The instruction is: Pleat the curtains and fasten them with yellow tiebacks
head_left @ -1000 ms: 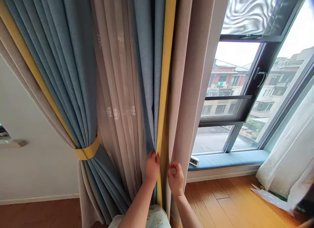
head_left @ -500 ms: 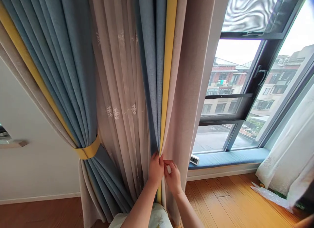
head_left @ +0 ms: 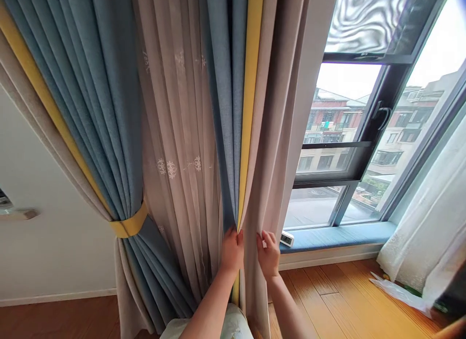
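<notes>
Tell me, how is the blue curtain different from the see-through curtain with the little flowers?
The blue curtain is thick and plain, but the see-through curtain is thin and pale with small white flower shapes. A yellow band squeezes the blue curtain together, while the see-through curtain hangs loose beside it. Both hang down in long folds.

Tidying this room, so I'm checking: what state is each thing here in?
Left hand: pinching the blue curtain at its edge
Right hand: open, against the beige curtain
Tieback: fastened around gathered curtain
Sheer curtain: hanging loose
</notes>
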A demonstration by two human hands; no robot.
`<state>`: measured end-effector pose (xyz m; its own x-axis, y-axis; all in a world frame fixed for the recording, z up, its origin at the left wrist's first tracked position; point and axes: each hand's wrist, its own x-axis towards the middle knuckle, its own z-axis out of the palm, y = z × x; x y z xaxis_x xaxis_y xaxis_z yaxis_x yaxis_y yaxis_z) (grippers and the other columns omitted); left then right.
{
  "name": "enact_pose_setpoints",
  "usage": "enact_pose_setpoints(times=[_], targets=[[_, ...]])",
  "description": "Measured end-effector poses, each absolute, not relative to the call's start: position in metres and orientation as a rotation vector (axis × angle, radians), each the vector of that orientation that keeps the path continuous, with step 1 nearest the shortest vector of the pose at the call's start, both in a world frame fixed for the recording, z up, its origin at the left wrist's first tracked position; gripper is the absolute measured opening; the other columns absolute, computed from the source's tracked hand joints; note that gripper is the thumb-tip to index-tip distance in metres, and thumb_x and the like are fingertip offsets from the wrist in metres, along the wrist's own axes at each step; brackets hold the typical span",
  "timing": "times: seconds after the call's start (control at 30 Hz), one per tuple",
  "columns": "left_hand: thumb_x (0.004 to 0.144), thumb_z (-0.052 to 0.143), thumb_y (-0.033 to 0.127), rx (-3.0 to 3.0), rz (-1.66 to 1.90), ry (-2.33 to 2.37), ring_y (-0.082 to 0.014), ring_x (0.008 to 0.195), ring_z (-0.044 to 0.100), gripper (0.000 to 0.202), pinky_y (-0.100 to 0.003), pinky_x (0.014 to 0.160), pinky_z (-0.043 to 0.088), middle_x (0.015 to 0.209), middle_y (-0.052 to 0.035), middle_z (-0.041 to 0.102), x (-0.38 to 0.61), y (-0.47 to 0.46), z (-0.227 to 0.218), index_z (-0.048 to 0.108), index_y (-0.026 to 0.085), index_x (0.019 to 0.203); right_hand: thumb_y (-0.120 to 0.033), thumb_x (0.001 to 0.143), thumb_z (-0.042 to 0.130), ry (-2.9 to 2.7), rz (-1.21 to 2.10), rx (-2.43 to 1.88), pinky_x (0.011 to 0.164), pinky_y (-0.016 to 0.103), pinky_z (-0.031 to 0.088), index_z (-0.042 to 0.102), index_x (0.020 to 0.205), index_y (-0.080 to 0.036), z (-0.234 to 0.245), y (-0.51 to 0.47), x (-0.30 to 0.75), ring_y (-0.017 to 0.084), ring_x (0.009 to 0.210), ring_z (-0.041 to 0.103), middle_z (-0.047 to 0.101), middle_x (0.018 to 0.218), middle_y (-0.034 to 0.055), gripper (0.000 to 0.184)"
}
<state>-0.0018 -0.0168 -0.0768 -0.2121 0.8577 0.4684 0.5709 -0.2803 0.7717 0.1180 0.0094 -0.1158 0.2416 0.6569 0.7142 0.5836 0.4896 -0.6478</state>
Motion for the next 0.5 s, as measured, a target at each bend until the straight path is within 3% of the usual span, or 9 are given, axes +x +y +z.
enact_pose_setpoints(times=[0.23,0.33,0.5], targets=[[0.079,0.046,0.040,1.846,1.491,1.730,-0.0214,0.095,0.057,0.031,-0.033,0.084,0.045,0.098,-0.0111,0.060,0.002,-0.019,-0.075,0.057,0.015,0.095,-0.019,0.080,0.039,-1.663,0.093,-1.023,0.061,0.026,0.045,0.054,0.101,-0.019,-0.121,-0.017,0.081,0.016,0.074,0.055,0.055,0.086,0.0060,0.026],[0.083,0.040,0.036,1.811,1.479,1.753,-0.0209,0.095,0.057,0.030,-0.032,0.085,0.044,0.097,-0.0112,0.061,-0.001,-0.018,-0.075,0.059,0.015,0.092,-0.014,0.079,0.038,-1.758,0.109,-0.960,0.066,0.027,0.046,0.054,0.104,-0.021,-0.121,-0.025,0.082,0.016,0.080,0.055,0.056,0.091,0.0059,0.030],[0.086,0.034,0.029,1.824,1.467,1.712,-0.0196,0.099,0.056,0.030,-0.032,0.088,0.043,0.102,-0.0101,0.061,-0.002,-0.018,-0.075,0.058,0.016,0.098,-0.029,0.080,0.046,-1.360,-0.081,-1.092,0.083,0.039,0.039,0.053,0.105,-0.020,-0.117,-0.017,0.104,0.021,0.097,0.048,0.053,0.099,0.0092,0.028]])
